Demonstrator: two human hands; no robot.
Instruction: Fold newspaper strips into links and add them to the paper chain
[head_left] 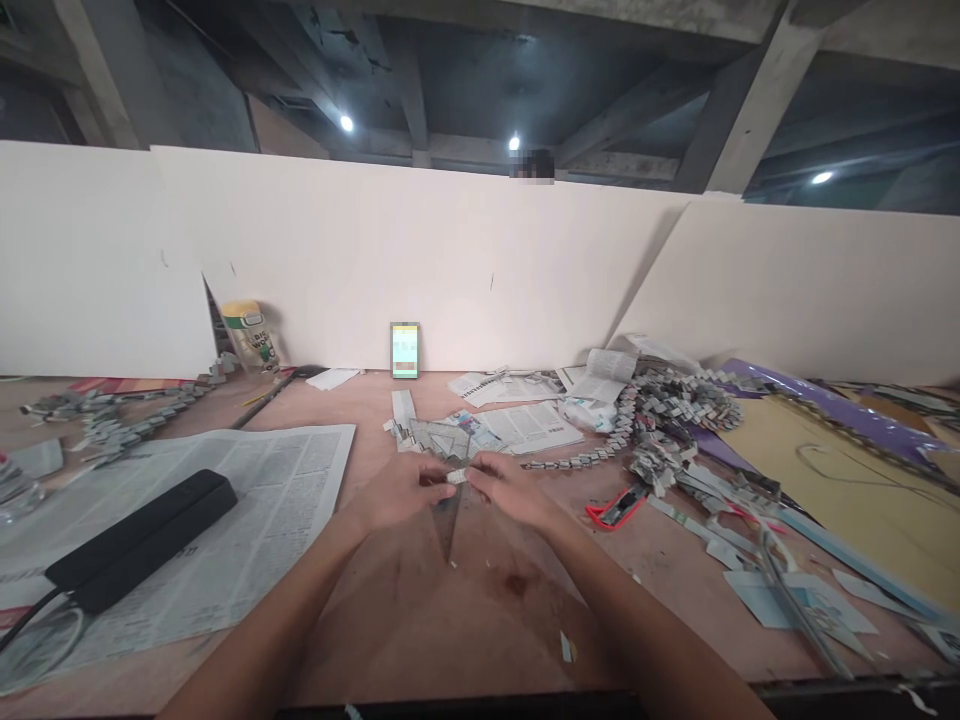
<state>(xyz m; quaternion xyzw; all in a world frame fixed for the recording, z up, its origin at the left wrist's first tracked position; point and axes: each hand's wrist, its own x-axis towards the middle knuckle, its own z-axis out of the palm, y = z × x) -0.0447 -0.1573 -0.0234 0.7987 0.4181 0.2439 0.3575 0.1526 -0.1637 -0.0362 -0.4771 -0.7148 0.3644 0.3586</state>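
left hand: mine, pinching the left end of a small folded strip of printed newspaper, fingers curled tight on it.
right hand: mine, pinching the same strip from the other side; fingertips of both hands meet over it.
landmark: the strip itself, held just above the pinkish-brown worktable, centre of view.
behind the strip: flat woven panel of folded grey newspaper pieces, touching or nearly touching the strip's far edge; can't tell if they're joined yet.
further behind: loose printed paper sheets, then a small upright phone with a lit screen leaning on the white partition board.
left of the strip: open newspaper sheet with a long black box-shaped device lying on it; a cream tub with a yellow lid well off at the back.
right of the strip: red-handled cutter near my right wrist, heap of linked folded-paper chains beyond it, yellow card sheet past that.
step, my read: creasing or fitting one folded link at the edge of the woven panel.
next move, my read: needs the strip held square and its end fed cleanly into the panel's edge; both pinches should hold so the fold doesn't spring open.
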